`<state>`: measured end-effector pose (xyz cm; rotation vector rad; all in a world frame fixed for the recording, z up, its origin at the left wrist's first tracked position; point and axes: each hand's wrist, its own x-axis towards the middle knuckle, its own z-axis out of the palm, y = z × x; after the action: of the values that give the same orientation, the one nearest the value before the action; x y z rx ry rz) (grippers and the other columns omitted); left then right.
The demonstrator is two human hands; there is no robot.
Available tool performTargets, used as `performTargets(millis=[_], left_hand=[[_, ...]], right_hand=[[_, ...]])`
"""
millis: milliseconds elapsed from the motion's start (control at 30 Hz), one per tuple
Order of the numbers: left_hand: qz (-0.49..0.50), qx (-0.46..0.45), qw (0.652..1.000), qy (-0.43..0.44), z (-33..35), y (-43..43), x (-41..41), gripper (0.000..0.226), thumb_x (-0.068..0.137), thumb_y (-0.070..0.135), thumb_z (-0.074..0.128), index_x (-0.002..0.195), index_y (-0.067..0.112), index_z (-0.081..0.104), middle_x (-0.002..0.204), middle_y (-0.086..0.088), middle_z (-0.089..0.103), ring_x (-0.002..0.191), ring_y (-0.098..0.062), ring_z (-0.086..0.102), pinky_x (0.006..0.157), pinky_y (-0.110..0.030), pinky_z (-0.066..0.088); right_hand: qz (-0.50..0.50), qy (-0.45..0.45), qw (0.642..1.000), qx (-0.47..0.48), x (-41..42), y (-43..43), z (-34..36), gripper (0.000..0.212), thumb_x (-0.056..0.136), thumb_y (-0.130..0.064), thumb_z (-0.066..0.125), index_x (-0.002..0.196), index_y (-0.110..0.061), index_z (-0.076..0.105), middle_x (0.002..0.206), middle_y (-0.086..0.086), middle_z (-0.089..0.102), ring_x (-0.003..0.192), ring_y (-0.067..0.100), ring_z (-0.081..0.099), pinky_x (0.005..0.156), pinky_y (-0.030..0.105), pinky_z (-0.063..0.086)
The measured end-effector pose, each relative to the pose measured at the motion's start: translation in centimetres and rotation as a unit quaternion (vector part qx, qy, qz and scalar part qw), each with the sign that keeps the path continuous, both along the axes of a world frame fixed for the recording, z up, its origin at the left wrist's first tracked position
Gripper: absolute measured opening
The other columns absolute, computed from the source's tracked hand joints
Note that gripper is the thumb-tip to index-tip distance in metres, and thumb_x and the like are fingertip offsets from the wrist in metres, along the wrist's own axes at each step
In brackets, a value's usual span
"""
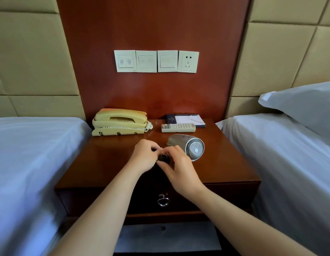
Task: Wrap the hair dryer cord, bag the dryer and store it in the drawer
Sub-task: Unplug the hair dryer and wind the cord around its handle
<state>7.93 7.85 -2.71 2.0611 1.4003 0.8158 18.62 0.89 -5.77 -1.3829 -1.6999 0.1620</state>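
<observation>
Left hand: the left hand (pixel 143 157) is hovering over the middle of the glossy reddish-brown wooden worktop (pixel 108 163), fingers curled in and pinching a small black plug (pixel 163 157) from its left side.
Right hand: the right hand (pixel 180 172) is meeting it from the other side, thumb and fingers clamping on the same plug.
Plug: it's sitting between both hands with its two metal prongs pointing up. The cord is mostly hiding under the hands, so I can't tell how it's running.
Dryer: the silver-grey hair dryer with a round white grille (pixel 188 145) is lying on its side on the worktop, just behind the right hand, grille facing the camera.
Drawer: the dark wooden drawer (pixel 225 196) under the worktop is staying closed, its metal ring pull (pixel 163 201) hanging at the front.
Back of worktop: a cream corded telephone (pixel 120 121) is sitting at the left, a white remote control (pixel 178 127) and a white notepad in a dark folder (pixel 188 119) at the right.
Sides: white-sheeted beds (pixel 31 154) are flanking it.
</observation>
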Motion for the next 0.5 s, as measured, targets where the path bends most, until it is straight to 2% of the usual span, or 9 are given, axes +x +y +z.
performTargets(millis=[100,167,300,367,400,433,500], left_hand=[[0.014,0.014,1.000,-0.002,0.4,0.2,0.6,0.019,0.091,0.007,0.056,0.087,0.003,0.074,0.092,-0.003,0.065,0.087,-0.015,0.056,0.074,-0.023,0.039],[0.028,0.020,0.999,0.004,0.6,0.4,1.0,0.020,0.091,0.007,0.055,0.085,-0.003,0.072,0.091,-0.003,0.061,0.084,-0.017,0.053,0.073,-0.025,0.039],[0.031,0.035,0.998,0.052,0.3,1.0,1.5,0.027,0.094,0.010,0.048,0.084,-0.007,0.066,0.112,-0.012,0.055,0.099,-0.026,0.054,0.080,-0.029,0.040],[0.027,0.030,0.997,0.064,0.0,1.0,1.7,0.030,0.097,0.013,0.041,0.093,-0.006,0.063,0.119,-0.014,0.048,0.105,-0.027,0.052,0.084,-0.029,0.037],[0.027,0.019,0.997,0.066,-0.1,1.0,1.6,0.032,0.098,0.014,0.037,0.096,-0.007,0.062,0.117,-0.014,0.047,0.105,-0.028,0.051,0.086,-0.030,0.037],[0.027,0.010,0.998,0.062,0.0,1.0,1.6,0.033,0.099,0.013,0.035,0.091,-0.006,0.060,0.108,-0.013,0.047,0.100,-0.027,0.051,0.085,-0.031,0.038],[0.030,-0.015,0.999,0.028,0.0,1.1,1.5,0.035,0.096,0.011,0.034,0.064,0.004,0.047,0.077,-0.008,0.041,0.074,-0.023,0.045,0.068,-0.036,0.038]], right_hand=[[-0.013,0.002,1.000,-0.003,-0.1,0.4,-0.5,0.022,0.088,-0.021,0.061,0.109,-0.012,0.061,0.097,-0.005,0.050,0.085,0.008,0.050,0.074,0.016,0.041],[-0.014,0.007,1.000,-0.006,0.1,0.6,-0.5,0.023,0.088,-0.021,0.062,0.109,-0.012,0.062,0.095,-0.005,0.050,0.083,0.007,0.049,0.072,0.014,0.041],[-0.016,0.012,1.000,-0.014,0.8,0.9,-0.4,0.027,0.086,-0.023,0.065,0.110,-0.012,0.064,0.095,-0.005,0.055,0.083,0.008,0.052,0.071,0.012,0.041],[-0.012,0.021,1.000,-0.020,1.1,0.9,-0.5,0.028,0.085,-0.023,0.065,0.111,-0.014,0.064,0.101,-0.003,0.063,0.089,0.011,0.058,0.078,0.019,0.047],[-0.008,0.032,0.999,-0.021,1.2,0.8,-0.6,0.027,0.085,-0.023,0.066,0.111,-0.015,0.064,0.102,-0.002,0.066,0.091,0.013,0.060,0.081,0.024,0.049],[-0.006,0.040,0.999,-0.023,1.4,0.7,-0.7,0.025,0.085,-0.023,0.066,0.110,-0.016,0.064,0.101,-0.002,0.067,0.089,0.015,0.062,0.081,0.027,0.051],[-0.010,0.039,0.999,-0.028,1.7,0.6,-0.7,0.023,0.086,-0.024,0.065,0.108,-0.017,0.063,0.096,-0.002,0.067,0.081,0.016,0.062,0.075,0.029,0.051]])
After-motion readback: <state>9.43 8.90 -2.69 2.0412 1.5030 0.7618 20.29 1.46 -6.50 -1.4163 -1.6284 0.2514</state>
